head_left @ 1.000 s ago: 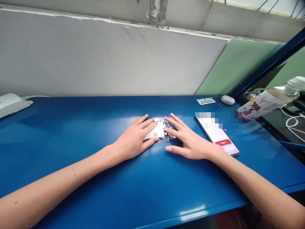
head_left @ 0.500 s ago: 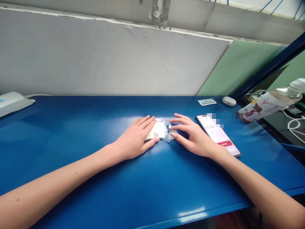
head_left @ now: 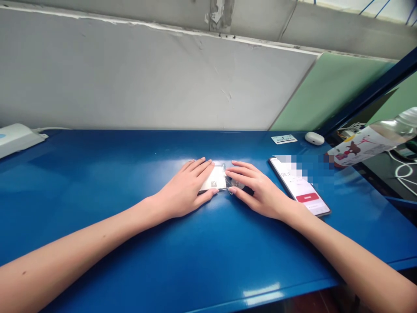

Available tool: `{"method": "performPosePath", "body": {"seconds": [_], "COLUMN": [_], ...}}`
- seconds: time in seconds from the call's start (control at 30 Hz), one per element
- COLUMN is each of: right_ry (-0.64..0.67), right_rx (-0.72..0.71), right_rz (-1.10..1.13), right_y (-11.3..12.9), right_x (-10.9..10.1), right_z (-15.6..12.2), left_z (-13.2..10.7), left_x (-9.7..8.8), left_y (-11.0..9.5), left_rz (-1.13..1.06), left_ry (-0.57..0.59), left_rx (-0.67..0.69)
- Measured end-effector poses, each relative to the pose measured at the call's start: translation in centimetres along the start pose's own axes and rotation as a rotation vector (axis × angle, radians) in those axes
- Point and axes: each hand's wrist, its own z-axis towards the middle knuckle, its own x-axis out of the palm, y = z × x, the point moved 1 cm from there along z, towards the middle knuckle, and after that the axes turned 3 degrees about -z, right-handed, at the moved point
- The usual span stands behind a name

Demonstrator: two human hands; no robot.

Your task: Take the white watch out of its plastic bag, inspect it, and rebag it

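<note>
My left hand (head_left: 186, 187) lies flat with its fingers stretched over a white card-like piece (head_left: 219, 177) with a small square printed code, pressed against the blue table. The thumb rests along the near edge, and much of the piece is hidden under the palm. At the right end of the card are clear plastic and a small round silvery thing (head_left: 237, 184), partly covered. My right hand (head_left: 257, 187) arches over it, thumb and fingers apart, fingertips at the clear plastic edge. Whether they touch it I cannot tell.
Beside my right wrist lies a phone (head_left: 301, 187) with its screen lit. Behind it are a small printed card (head_left: 284, 139) and a white earbud case (head_left: 314, 138). A labelled plastic bottle (head_left: 368, 141) leans at the right. A white device (head_left: 19, 139) with a cable stands far left.
My right hand has moved slightly left and closer to the card, over the round silvery thing. My left hand has stayed flat in place.
</note>
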Motion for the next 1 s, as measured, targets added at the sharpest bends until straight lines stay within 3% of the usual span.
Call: {"method": "performPosePath", "body": {"seconds": [0.3,1.0], "right_ry": [0.048,-0.002], "right_rx": [-0.012,-0.009], "right_rz": [-0.087,-0.12], "right_y": [1.2,1.6], "right_x": [0.1,0.9], "right_z": [0.0,0.0], "left_z": [0.2,0.3], "left_x": [-0.2,-0.2], "left_y": [-0.2,-0.4], "left_rz": [0.057,0.095], "left_ry": [0.057,0.069], "left_rx": [0.005,-0.008]}}
